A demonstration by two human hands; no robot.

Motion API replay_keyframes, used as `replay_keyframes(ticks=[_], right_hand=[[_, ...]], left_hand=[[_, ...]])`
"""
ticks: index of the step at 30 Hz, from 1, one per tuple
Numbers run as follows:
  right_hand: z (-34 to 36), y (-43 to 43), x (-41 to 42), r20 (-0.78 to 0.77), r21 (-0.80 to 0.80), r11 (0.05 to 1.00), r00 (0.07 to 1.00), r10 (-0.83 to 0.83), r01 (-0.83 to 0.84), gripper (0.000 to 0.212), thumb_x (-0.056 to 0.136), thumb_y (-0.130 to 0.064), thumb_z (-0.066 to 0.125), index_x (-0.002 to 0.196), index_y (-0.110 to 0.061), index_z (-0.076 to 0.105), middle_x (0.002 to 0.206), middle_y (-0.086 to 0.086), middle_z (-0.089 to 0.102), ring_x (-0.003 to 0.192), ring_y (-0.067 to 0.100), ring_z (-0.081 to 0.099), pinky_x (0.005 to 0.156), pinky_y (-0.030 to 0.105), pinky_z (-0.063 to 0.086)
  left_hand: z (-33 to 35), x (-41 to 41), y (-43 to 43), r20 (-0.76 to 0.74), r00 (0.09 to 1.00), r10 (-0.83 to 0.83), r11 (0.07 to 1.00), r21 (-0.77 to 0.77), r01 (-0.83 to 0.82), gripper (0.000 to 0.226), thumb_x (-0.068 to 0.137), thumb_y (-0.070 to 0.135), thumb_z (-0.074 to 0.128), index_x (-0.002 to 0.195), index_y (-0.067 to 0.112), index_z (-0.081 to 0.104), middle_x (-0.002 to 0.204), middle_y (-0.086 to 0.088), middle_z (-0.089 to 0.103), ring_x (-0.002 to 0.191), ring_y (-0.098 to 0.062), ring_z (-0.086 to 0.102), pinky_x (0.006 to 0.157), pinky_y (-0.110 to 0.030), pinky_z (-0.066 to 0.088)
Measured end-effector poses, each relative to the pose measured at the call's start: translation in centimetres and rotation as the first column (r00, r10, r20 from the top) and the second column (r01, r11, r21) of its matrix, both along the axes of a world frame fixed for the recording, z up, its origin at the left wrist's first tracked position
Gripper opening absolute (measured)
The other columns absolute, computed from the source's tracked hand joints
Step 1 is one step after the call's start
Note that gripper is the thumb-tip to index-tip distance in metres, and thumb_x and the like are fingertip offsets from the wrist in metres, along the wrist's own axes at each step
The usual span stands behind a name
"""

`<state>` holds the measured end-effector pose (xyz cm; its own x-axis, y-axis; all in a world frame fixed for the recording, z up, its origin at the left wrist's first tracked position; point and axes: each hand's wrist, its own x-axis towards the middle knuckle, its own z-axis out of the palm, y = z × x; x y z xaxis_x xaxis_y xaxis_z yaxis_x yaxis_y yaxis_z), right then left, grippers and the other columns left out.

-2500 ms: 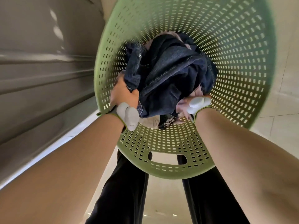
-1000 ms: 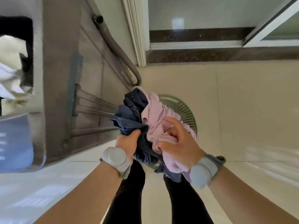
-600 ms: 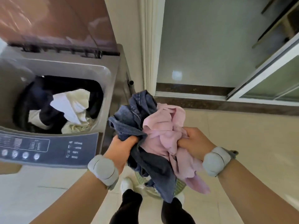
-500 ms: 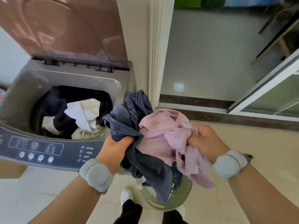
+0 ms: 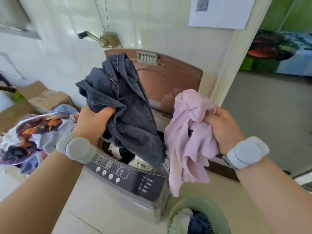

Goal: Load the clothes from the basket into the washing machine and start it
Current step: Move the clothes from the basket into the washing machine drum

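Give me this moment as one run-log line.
phase: loading | left hand: grips dark jeans over open washing machine | right hand: grips pink garment | lid: up | basket: holds more clothes

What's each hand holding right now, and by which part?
The left hand grips the dark jeans by a bunched fold partway along; the right hand grips the pink garment by a bunched wad near its top, the rest hanging.

White wall point(image 5: 160, 22), pale tiled floor point(image 5: 101, 210)
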<state>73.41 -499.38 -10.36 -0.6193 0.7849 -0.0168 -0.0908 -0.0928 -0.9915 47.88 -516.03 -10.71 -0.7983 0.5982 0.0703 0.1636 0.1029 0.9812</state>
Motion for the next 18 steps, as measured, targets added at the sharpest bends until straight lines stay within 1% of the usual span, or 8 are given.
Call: replay_keyframes(ticks=[2,6,9,12,14,15,16,18], right_hand=[[2.0,-0.4,-3.6,-0.067,0.012,0.998,0.996,0.056,-0.055,0.014,0.085,-0.008,0.061,0.078,-0.017,0.068,0.073,0.003,0.070,0.068,0.015,0.066,0.065,0.027,0.054],[5.6,-1.2,-10.2,-0.231,0.080,0.991,0.965,0.126,-0.110,0.012,0.087,-0.003,0.060,0.092,-0.012,0.065,0.079,0.000,0.071,0.074,0.012,0.067,0.069,0.024,0.056],[6.1,-0.9,-13.8,-0.316,0.109,0.989,0.939,0.134,-0.104,0.017,0.087,0.002,0.058,0.097,-0.012,0.060,0.085,0.003,0.068,0.079,0.013,0.065,0.072,0.025,0.054],[3.4,-0.1,-15.8,-0.320,0.137,0.986,0.938,0.135,-0.095,0.023,0.088,-0.001,0.060,0.108,-0.011,0.058,0.096,0.005,0.067,0.088,0.013,0.065,0.076,0.025,0.054],[-0.9,0.2,-15.6,-0.187,0.144,0.987,0.977,0.104,-0.078,0.029,0.088,-0.004,0.059,0.114,-0.017,0.059,0.103,-0.003,0.070,0.094,0.009,0.067,0.077,0.021,0.053],[-3.8,0.2,-15.2,-0.026,0.166,0.982,0.995,0.098,-0.092,0.031,0.089,-0.006,0.058,0.116,-0.021,0.058,0.106,-0.004,0.070,0.098,0.008,0.067,0.079,0.021,0.053],[-6.9,0.3,-14.7,0.215,0.222,0.962,0.971,0.108,-0.156,0.030,0.089,-0.009,0.057,0.115,-0.023,0.058,0.109,-0.002,0.068,0.102,0.012,0.066,0.084,0.025,0.054],[-13.0,0.3,-13.2,0.685,0.239,0.882,0.714,0.143,-0.406,0.029,0.087,-0.017,0.058,0.116,-0.016,0.057,0.114,0.008,0.063,0.103,0.024,0.063,0.091,0.039,0.051]], left_hand=[[0.3,-2.3,-0.8,-0.104,0.992,0.065,0.996,-0.057,-0.071,0.015,0.066,0.047,0.068,0.080,0.050,0.065,0.085,0.014,0.072,0.089,-0.016,0.067,0.081,-0.045,0.056],[-1.6,-5.5,-1.4,-0.259,0.962,0.081,0.979,-0.162,-0.126,0.011,0.074,0.035,0.069,0.069,0.042,0.062,0.060,0.015,0.067,0.064,-0.010,0.062,0.055,-0.034,0.052],[-4.2,-6.7,-1.0,-0.232,0.968,0.095,0.978,-0.162,-0.135,0.017,0.076,0.031,0.069,0.069,0.045,0.061,0.060,0.010,0.067,0.060,-0.005,0.060,0.060,-0.040,0.053],[-7.3,-7.5,-0.2,-0.125,0.988,0.088,0.984,-0.144,-0.106,0.031,0.078,0.029,0.069,0.070,0.057,0.059,0.064,0.032,0.065,0.062,0.008,0.061,0.055,-0.023,0.047],[-10.0,-7.6,0.1,-0.047,0.997,0.060,0.972,-0.225,-0.069,0.020,0.076,0.031,0.070,0.076,0.050,0.062,0.068,0.021,0.069,0.074,-0.004,0.066,0.057,-0.022,0.048],[-11.7,-7.7,0.2,-0.020,0.999,0.038,0.949,-0.314,-0.042,0.020,0.075,0.035,0.072,0.089,0.045,0.062,0.081,0.014,0.072,0.086,-0.016,0.067,0.064,-0.028,0.051],[-13.5,-8.0,0.3,-0.011,1.000,0.016,0.908,-0.418,-0.020,0.042,0.073,0.037,0.074,0.112,0.035,0.057,0.101,0.003,0.071,0.099,-0.025,0.064,0.075,-0.033,0.052],[-16.6,-8.3,0.0,0.009,1.000,0.021,0.838,-0.545,-0.013,0.099,0.070,0.036,0.078,0.147,0.023,0.017,0.136,-0.011,0.053,0.122,-0.032,0.052,0.091,-0.036,0.044]])
